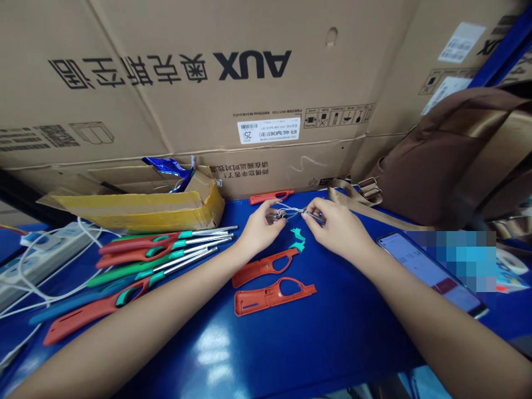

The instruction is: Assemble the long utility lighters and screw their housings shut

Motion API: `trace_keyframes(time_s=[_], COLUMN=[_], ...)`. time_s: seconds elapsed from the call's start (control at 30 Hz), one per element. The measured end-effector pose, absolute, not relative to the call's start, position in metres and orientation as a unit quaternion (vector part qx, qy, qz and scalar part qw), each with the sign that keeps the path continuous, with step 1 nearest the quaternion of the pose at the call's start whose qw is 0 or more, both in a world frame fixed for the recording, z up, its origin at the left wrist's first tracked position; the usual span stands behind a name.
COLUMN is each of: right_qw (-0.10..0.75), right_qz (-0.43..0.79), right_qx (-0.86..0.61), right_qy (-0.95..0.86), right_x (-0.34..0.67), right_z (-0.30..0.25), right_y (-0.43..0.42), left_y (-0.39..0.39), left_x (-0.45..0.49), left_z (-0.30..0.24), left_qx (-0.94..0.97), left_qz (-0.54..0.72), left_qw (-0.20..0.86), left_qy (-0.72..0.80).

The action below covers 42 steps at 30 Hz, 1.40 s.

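My left hand (264,226) is closed, thumb and fingers pinching thin white wires (291,209). Facing it, my right hand (336,223) grips a slim metal tube (316,218) where the wires meet it. What else lies between the left fingers is too small to make out. Just below the hands are two small teal plastic pieces, the lighter triggers (297,245). Nearer to me lie two open orange lighter shell halves, one upper (260,268) and one lower (272,297), each with a finger loop. Behind my left hand is a red lighter handle (266,198).
Several long-necked lighters (124,296) are piled at left beside white cables and a power strip (41,260). A yellow-taped cardboard box (137,213) stands behind them. At right are a phone (432,271) and a brown bag (453,166). Large cartons (166,111) wall off the back.
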State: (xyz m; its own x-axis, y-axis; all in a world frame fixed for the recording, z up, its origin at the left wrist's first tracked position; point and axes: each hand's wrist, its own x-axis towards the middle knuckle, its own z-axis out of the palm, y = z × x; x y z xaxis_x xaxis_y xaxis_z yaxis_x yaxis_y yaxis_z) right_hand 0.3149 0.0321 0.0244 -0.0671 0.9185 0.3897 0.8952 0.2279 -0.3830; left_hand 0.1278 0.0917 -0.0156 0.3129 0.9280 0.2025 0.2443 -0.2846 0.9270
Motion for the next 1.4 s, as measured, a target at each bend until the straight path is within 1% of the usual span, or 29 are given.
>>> trace_keyframes(time_s=[0.13, 0.27, 0.67, 0.77, 0.97, 1.07, 1.23, 1.4], right_qw=[0.279, 0.282, 0.373, 0.368, 0.321, 0.311, 0.335, 0.38], right_qz=[0.032, 0.044, 0.046, 0.056, 0.077, 0.086, 0.086, 0.05], right_qx=[-0.619, -0.611, -0.587, -0.583, -0.586, -0.586, -0.583, -0.596], right_qy=[-0.734, -0.739, -0.717, -0.722, -0.74, -0.743, -0.735, -0.706], right_x=[0.314, 0.314, 0.318, 0.317, 0.314, 0.313, 0.314, 0.322], right_z=[0.022, 0.018, 0.014, 0.014, 0.011, 0.008, 0.005, 0.007], right_y=[0.032, 0.034, 0.04, 0.04, 0.039, 0.039, 0.041, 0.045], left_y=[0.092, 0.09, 0.083, 0.081, 0.078, 0.077, 0.076, 0.081], left_x=[0.13, 0.13, 0.132, 0.133, 0.135, 0.137, 0.139, 0.136], left_z=[-0.018, -0.019, -0.016, -0.014, -0.012, -0.011, -0.013, -0.017], left_qx=[0.644, 0.633, 0.687, 0.687, 0.697, 0.707, 0.742, 0.781], left_qz=[0.42, 0.416, 0.389, 0.39, 0.386, 0.382, 0.366, 0.367], left_qw=[0.484, 0.504, 0.461, 0.454, 0.442, 0.438, 0.418, 0.361], left_qy=[0.417, 0.415, 0.405, 0.411, 0.413, 0.403, 0.376, 0.354])
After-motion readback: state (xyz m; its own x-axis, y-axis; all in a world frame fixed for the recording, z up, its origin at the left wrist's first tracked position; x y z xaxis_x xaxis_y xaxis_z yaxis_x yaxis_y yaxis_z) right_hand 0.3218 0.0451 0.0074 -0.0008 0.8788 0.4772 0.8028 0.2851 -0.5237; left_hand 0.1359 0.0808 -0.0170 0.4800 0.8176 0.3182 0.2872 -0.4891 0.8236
